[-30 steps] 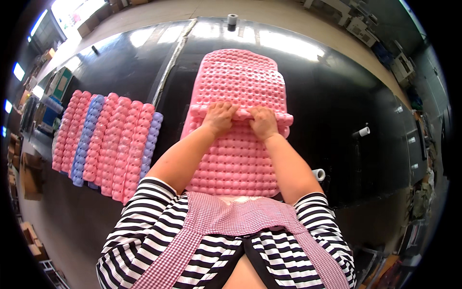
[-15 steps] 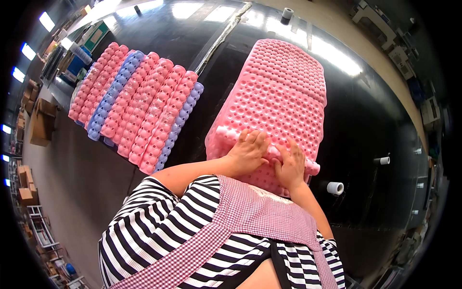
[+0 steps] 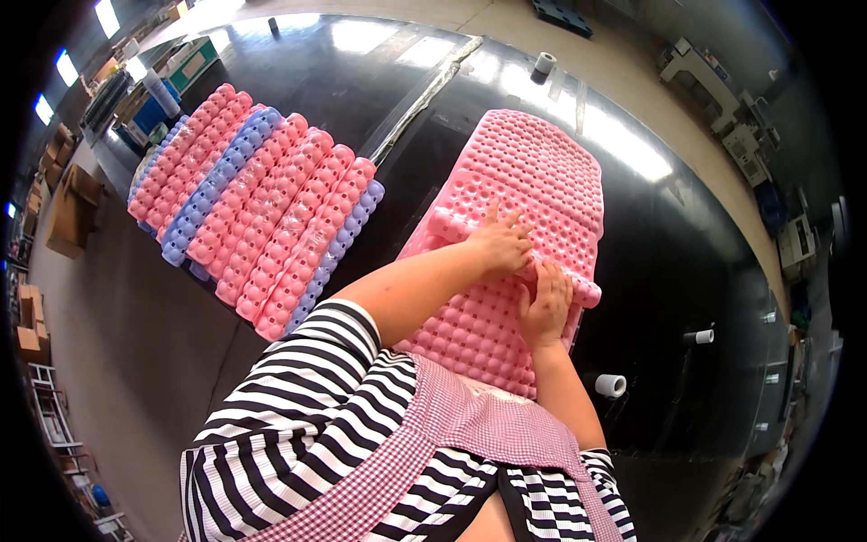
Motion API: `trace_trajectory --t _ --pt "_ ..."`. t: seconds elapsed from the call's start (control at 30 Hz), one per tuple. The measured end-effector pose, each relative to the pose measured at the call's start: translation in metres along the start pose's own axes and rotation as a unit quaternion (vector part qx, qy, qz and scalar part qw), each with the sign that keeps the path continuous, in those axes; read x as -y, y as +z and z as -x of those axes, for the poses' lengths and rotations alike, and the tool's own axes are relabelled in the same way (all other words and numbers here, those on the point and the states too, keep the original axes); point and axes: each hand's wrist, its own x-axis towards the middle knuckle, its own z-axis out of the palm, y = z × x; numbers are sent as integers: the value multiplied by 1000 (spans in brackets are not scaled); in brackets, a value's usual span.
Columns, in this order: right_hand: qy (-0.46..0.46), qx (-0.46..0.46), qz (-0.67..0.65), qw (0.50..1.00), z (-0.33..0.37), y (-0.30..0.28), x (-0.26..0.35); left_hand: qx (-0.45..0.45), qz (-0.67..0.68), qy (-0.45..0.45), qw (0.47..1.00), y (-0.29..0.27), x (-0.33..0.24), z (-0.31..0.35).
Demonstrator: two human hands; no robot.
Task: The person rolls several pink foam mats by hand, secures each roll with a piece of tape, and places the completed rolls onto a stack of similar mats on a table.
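Note:
A pink bubbled plastic mat lies on the black table, with more pink mat under it. Its near part is turned over into a thin roll running across the mat. My left hand rests on the middle of this roll, fingers spread and pointing away from me. My right hand presses on the roll's right half, its fingers stretched out over the top. On the near side of the roll, pink bubbled surface shows between my forearms. The undersides of both palms are hidden.
To the left, several rolled pink mats and blue mats lie side by side, some in clear wrap. White tubes stick up from the black table at right. A dark cylinder stands at the far edge.
Both hands have pushed the roll away from me along the mat, the left hand farther forward. More pink surface now shows on the near side of the roll.

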Motion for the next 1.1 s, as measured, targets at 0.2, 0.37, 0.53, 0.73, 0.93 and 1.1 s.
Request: trace_trajectory --t 0.2,0.37,0.53,0.73,0.93,1.1 --pt "17 74 -30 997 -43 22 -30 -146 -1 57 988 6 24 -37" --pt "15 88 15 996 -66 28 -53 -193 10 24 981 33 21 -17" --pt "16 86 0 996 -75 25 -46 -92 -52 5 994 24 31 -23" --pt "-9 105 -43 994 -29 -5 -20 -152 -55 76 984 37 11 37" --pt "15 124 -67 990 38 -38 37 -118 -26 63 991 41 -24 119" --pt "63 50 -167 983 20 -64 -8 -65 10 73 995 30 -24 105"
